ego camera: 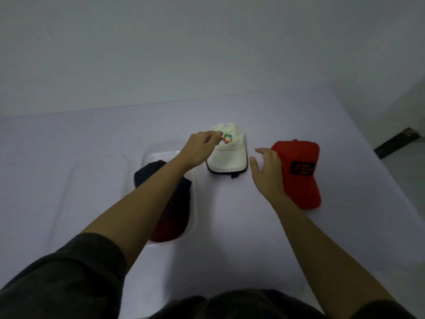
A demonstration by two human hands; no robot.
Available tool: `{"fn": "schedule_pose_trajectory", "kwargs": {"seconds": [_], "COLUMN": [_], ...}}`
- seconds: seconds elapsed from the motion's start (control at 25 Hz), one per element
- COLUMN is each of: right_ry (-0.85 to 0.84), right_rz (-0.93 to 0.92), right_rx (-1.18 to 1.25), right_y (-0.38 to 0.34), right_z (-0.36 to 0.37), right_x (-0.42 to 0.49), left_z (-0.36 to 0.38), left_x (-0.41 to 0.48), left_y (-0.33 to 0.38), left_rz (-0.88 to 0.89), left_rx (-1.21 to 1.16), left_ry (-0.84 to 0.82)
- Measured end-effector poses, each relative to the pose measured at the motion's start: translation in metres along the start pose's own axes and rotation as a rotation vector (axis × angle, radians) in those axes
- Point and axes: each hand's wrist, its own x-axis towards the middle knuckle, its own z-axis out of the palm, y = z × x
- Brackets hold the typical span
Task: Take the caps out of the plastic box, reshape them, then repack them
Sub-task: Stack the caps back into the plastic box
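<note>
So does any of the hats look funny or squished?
Yes, a bit. The white cap on the table has a dented, lumpy crown where the left hand touches it. The red cap beside the right hand looks smoother. The dark cap lies in the plastic box, partly hidden by the arm.

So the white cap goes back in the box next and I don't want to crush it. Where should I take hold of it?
Probably the white cap by its brim: it lies flat, pointing toward you, with bare table in front. Come from the near side with the right hand, open beside it. The left hand is already at the crown.
</note>
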Motion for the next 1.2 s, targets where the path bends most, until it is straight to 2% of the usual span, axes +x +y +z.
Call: {"fn": "schedule_pose_trajectory", "kwargs": {"seconds": [0.12, 0.2, 0.28, 0.36, 0.48, 0.72, 1.0, 1.2], "right_ry": [0.093, 0.127, 0.083, 0.015, -0.063, -0.171, -0.189, -0.209], "right_rz": [0.114, 0.218, 0.367, 0.546, 0.735, 0.721, 0.652, 0.635], "right_rx": [-0.010, -0.052, -0.064, 0.010, 0.227, 0.237, 0.281, 0.303], "right_y": [0.045, 0.076, 0.108, 0.130, 0.151, 0.179, 0.171, 0.169], "right_z": [-0.042, -0.067, -0.085, -0.094, -0.097, -0.091, -0.102, -0.103], "right_x": [-0.009, -0.014, -0.019, -0.027, -0.031, -0.027, -0.026, -0.029], "left_z": [0.061, 0.100, 0.132, 0.153, 0.183, 0.207, 0.200, 0.197], "left_x": [0.023, 0.040, 0.057, 0.067, 0.074, 0.080, 0.075, 0.064], "left_y": [0.033, 0.051, 0.062, 0.063, 0.058, 0.056, 0.049, 0.051], "left_rz": [0.015, -0.038, -0.207, -0.415, -0.575, -0.600, -0.671, -0.580], "left_rx": [0.084, 0.048, -0.166, -0.416, -0.515, -0.541, -0.555, -0.614], "left_ry": [-0.102, -0.192, -0.270, -0.253, -0.237, -0.297, -0.358, -0.382]}}
